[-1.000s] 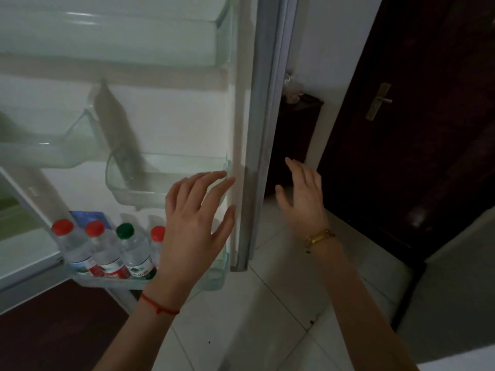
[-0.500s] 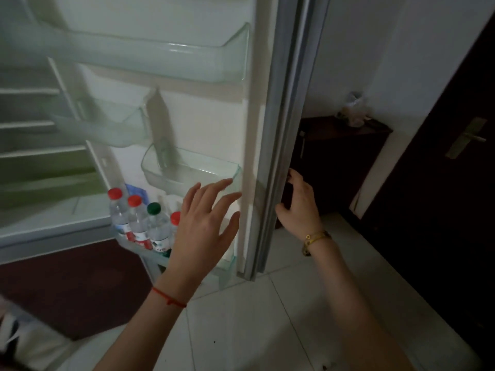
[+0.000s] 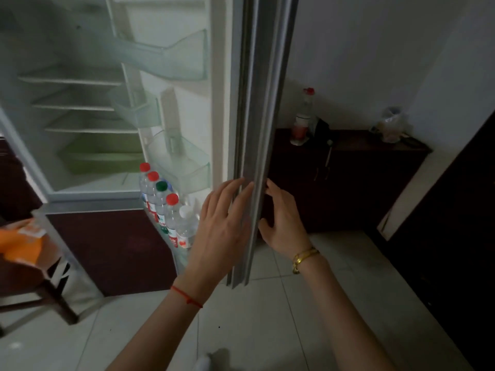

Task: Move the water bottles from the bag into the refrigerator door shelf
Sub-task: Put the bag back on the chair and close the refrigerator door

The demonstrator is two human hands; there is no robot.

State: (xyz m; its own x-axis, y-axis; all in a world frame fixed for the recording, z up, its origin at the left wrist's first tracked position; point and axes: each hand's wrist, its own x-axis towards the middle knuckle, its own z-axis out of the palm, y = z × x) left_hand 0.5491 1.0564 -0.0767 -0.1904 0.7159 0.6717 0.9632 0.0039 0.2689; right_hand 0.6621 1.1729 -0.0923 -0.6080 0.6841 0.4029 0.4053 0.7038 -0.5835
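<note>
Our two hands now meet the edge of the refrigerator door (image 3: pixel 257 145): the left hand (image 3: pixel 222 231) lies flat on its inner side with the fingers spread and open, and the right hand (image 3: pixel 284 223) is on the outer side, the fingers straight along the grey edge and the thumb toward the door, so neither hand is closed around anything. Half a second ago the left hand was still free in the air in front of the shelf, and the right hand only touched the edge; one second ago both hands were apart from the door. We see a red string (image 3: pixel 187 297) on the left wrist and a gold bracelet (image 3: pixel 304 257) on the right wrist.

The water bottles (image 3: pixel 166 207) stand upright in a row in the lowest door shelf (image 3: pixel 184 257), just left of our left hand: three with red caps, one with a green cap and one with a white cap. The view has turned since before, so now the inside of the refrigerator (image 3: pixel 88 124) with its shelves is visible on the left. An orange bag (image 3: pixel 20 243) lies on a dark chair (image 3: pixel 40 287) at the left border. Behind the door, on a dark cabinet (image 3: pixel 348 178), stands another bottle (image 3: pixel 302 116) with a red cap.
</note>
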